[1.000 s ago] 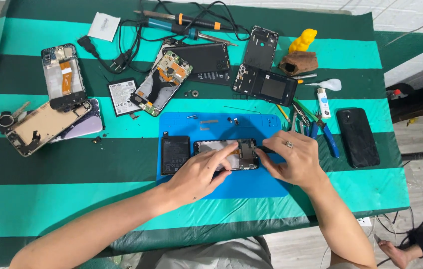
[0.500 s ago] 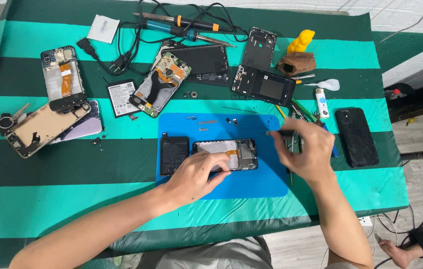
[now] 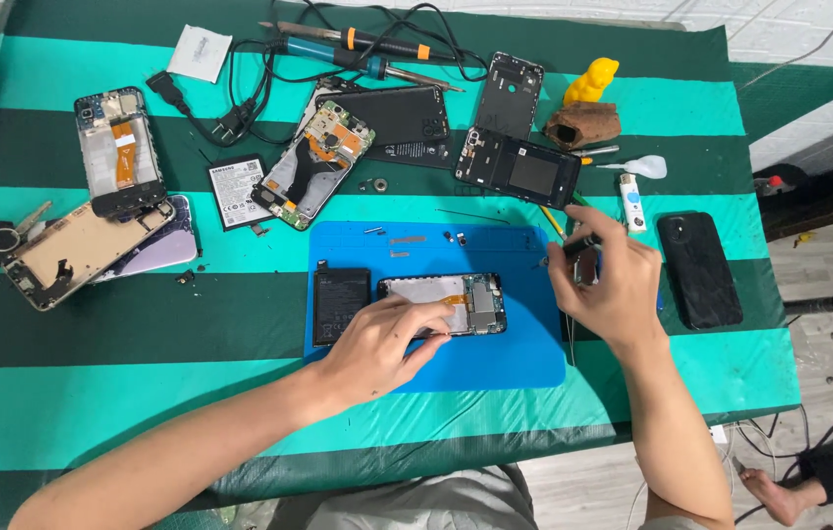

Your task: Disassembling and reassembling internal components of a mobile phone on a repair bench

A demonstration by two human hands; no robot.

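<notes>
Head view: two hands (image 3: 382, 348), one opened phone (image 3: 446, 304), perhaps one screwdriver (image 3: 573, 247)

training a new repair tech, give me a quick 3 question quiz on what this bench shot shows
1. True or false: the left hand rests on the opened phone on the blue mat.
2. What does the right hand hold?
A. a soldering iron
B. a dark slim tool
C. a battery
3. Fill in: the loose black battery on the mat lies to the ____ of the opened phone as the camera sees it.

Key: 1 true; 2 B; 3 left
</notes>
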